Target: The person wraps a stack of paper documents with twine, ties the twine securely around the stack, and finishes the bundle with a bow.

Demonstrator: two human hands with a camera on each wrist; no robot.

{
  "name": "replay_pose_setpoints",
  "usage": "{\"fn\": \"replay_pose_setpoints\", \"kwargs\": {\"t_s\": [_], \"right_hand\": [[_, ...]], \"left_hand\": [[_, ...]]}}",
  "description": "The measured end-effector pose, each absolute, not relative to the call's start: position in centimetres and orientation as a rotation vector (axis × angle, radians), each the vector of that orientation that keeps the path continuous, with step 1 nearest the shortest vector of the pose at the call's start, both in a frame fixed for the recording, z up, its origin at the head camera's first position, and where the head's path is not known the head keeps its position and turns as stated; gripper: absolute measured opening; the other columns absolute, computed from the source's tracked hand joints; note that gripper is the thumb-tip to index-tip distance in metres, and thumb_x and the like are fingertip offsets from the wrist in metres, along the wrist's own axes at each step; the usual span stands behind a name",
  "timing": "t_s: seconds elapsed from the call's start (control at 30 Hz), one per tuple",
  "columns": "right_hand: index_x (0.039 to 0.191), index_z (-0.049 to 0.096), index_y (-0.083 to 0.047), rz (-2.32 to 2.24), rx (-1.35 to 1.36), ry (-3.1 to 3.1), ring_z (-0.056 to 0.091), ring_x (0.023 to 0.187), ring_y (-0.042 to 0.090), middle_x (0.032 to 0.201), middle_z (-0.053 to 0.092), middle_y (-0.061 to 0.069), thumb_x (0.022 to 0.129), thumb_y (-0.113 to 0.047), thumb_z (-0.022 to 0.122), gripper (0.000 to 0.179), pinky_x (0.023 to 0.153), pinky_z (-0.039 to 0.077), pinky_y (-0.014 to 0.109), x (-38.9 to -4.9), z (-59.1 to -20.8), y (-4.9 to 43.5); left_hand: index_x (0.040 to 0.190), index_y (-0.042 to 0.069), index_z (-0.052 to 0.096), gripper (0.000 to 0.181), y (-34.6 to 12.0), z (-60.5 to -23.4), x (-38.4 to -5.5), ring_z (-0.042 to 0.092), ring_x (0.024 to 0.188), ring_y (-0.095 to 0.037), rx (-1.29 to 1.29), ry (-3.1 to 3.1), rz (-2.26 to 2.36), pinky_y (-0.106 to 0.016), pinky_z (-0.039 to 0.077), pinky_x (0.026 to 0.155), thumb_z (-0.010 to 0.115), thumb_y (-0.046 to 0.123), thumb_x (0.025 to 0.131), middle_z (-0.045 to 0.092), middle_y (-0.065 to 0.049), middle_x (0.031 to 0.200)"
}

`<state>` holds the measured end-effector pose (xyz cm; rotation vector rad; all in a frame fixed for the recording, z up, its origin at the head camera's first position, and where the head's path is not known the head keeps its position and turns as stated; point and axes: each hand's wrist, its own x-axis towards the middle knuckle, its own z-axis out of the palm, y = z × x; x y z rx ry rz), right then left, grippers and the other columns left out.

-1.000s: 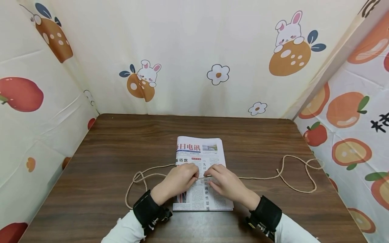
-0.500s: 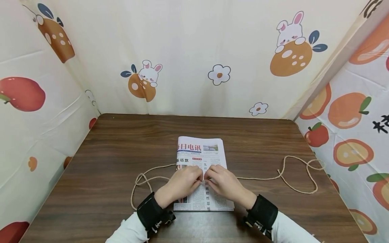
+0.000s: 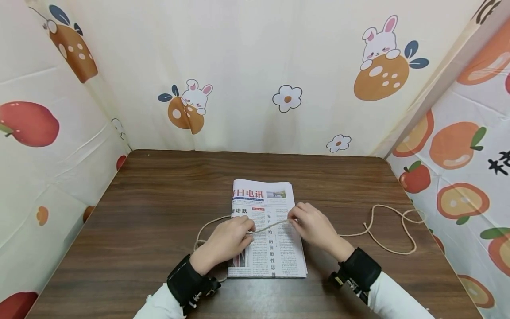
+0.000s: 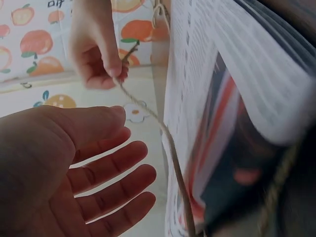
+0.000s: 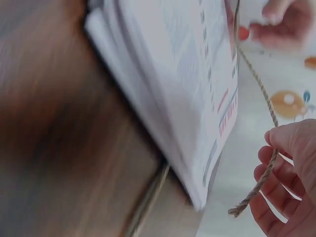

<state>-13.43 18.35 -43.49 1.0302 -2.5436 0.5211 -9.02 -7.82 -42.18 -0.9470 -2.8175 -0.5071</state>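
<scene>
Across the newspaper (image 3: 279,254), rope (image 4: 175,155) runs from pinching right grip (image 3: 314,224) past relaxed left grip (image 3: 229,238).

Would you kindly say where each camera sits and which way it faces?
Head: on the head, facing forward and down at the newspaper; left hand, right hand and sleeves show.
Left wrist: worn there, facing the left hand and rope; both hands show.
Right wrist: worn there, facing the right hand pinching rope; both hands show.
Wrist views share newspaper and rope.

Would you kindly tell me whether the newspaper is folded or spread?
Folded: the newspaper shows stacked layers along its edge in both wrist views.
</scene>
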Motion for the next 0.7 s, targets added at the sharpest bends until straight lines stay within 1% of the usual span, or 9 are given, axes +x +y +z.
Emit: {"fn": "replay_pose_setpoints", "kwargs": {"t_s": [0.1,0.17,0.33,0.4,0.47,0.7], "right_hand": [[0.082,0.063,-0.015,0.503,0.968,-2.548,0.052,0.074,0.011,0.081,0.057,-0.005,0.075,-0.008,0.073,0.014,0.063,0.045,0.028,-14.3,-43.4,19.8],[0.082,0.063,-0.015,0.491,0.93,-2.552,0.052,0.073,0.012,0.081,0.057,-0.004,0.075,-0.009,0.073,0.013,0.062,0.045,0.029,-14.8,-43.4,20.7],[0.082,0.063,-0.012,0.446,0.87,-2.552,0.053,0.073,0.016,0.079,0.057,0.0,0.075,-0.008,0.073,0.012,0.062,0.046,0.033,-16.0,-43.4,22.8],[0.081,0.063,-0.011,0.431,0.86,-2.547,0.053,0.072,0.017,0.078,0.057,0.001,0.075,-0.007,0.073,0.013,0.062,0.046,0.033,-16.4,-43.3,23.6],[0.081,0.063,-0.01,0.414,0.859,-2.537,0.052,0.071,0.018,0.077,0.057,0.002,0.074,-0.006,0.073,0.013,0.061,0.045,0.034,-16.8,-43.3,24.3],[0.081,0.063,-0.007,0.361,0.874,-2.545,0.052,0.069,0.023,0.076,0.057,0.005,0.073,-0.001,0.069,0.011,0.062,0.044,0.036,-18.0,-43.6,26.6]], "left_hand": [[0.088,0.016,0.062,0.008,-8.7,-42.3,-8.9,0.049,0.072,-0.007,-0.91,-2.829,-0.5,-0.025,0.044,0.063,0.066,0.02,0.082,0.055,0.007,0.081],[0.091,0.015,0.063,0.012,-9.3,-42.4,-8.8,0.05,0.074,-0.008,-0.893,-2.825,-0.484,-0.026,0.045,0.065,0.067,0.02,0.081,0.055,0.008,0.083],[0.089,0.013,0.061,0.017,-10.8,-42.6,-8.6,0.047,0.07,-0.009,-0.855,-2.837,-0.472,-0.024,0.041,0.06,0.071,0.024,0.08,0.052,0.006,0.079],[0.084,0.014,0.059,0.015,-11.2,-42.6,-8.5,0.043,0.067,-0.008,-0.835,-2.855,-0.484,-0.023,0.038,0.057,0.071,0.023,0.08,0.049,0.005,0.076],[0.084,0.014,0.06,0.014,-11.6,-42.6,-8.6,0.042,0.066,-0.008,-0.82,-2.867,-0.498,-0.022,0.037,0.057,0.071,0.022,0.08,0.05,0.005,0.077],[0.088,0.015,0.063,0.011,-12.6,-42.6,-8.8,0.051,0.073,-0.009,-0.758,-2.872,-0.542,-0.025,0.044,0.061,0.07,0.019,0.081,0.057,0.004,0.083]]}}
